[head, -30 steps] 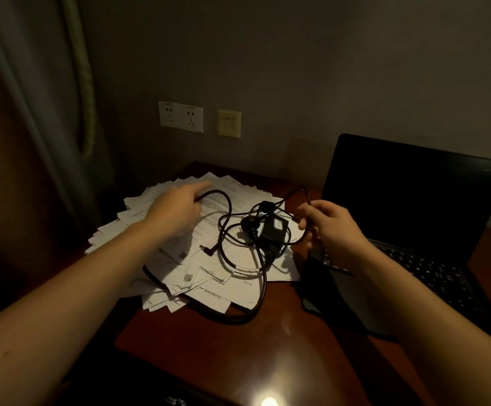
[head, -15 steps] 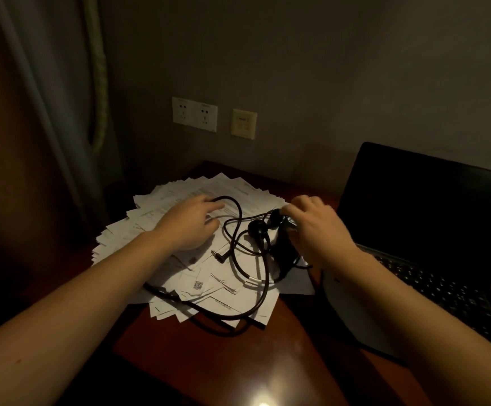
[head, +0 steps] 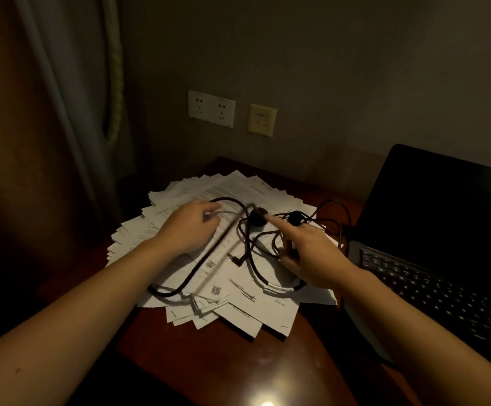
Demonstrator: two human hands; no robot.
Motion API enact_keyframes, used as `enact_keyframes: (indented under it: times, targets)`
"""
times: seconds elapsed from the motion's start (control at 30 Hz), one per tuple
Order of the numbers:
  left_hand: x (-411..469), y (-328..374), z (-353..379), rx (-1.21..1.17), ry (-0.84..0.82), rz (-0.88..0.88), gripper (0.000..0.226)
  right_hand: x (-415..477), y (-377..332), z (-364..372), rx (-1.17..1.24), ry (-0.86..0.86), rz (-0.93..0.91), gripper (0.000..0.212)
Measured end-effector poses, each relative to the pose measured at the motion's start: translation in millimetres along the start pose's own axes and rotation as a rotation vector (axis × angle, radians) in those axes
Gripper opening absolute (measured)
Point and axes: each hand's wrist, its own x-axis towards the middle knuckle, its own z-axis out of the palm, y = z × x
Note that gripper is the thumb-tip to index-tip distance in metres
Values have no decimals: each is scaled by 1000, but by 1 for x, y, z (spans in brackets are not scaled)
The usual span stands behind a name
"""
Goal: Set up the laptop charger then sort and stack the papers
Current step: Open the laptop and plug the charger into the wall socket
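Dim room: grey wall at back, curtain [head: 62,118] at left, dark red table [head: 238,364] below. Reaches in with both bare forearms from the bottom corners. Lays left hand [head: 190,227] palm down on the papers [head: 238,310], fingers loosely bent, index tip and thumb right at the charger cable [head: 193,278]. Cannot tell if pinching or only touching, too blurred there. Holds right hand [head: 311,253] palm down over the cable tangle, index finger [head: 279,225] straight with its tip on the round black plug [head: 257,215]. Curls remaining fingers and thumb down over something dark; cannot tell if clamped on it.

Covers the tangle's middle with the right hand. Smears one cable stretch between plug and left hand. Too dark to identify second round black lump [head: 295,216] just past the index finger. Shows angled barrel connector [head: 236,258] lying loose on the papers between both hands.

Fans messy sheets over the table's left part, just beside the open laptop [head: 443,218], itself cut off at right. Loops thick cable past the pile's lower left edge. Leaves bare wood with glare nearest the camera. Places wall sockets [head: 211,108] and switch plate [head: 262,119] above the table's back edge.
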Motion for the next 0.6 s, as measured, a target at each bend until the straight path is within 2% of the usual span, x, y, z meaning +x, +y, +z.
enact_keyframes:
  times: [0.07,0.2,0.27,0.37,0.43,0.5,0.6]
  targets:
    - [0,0,-2,-149,-5,-14,34,2,3,0,67,29,33,69]
    - [1,11,-16,-445,-55,-128,29,6,-5,2,121,95,-38,68]
    - [4,12,-23,-486,-59,-144,32,8,-16,3,303,97,-48,67]
    - [0,17,-29,-588,-118,-216,35,12,-34,2,654,77,1,44]
    - [-3,19,-30,-664,-170,-257,39,14,-42,-2,808,126,14,47]
    - [-7,21,-31,-730,-180,-256,40,18,-50,-9,797,176,-2,51]
    - [-7,22,-33,-799,-117,-263,44,32,-57,-20,732,136,-26,50]
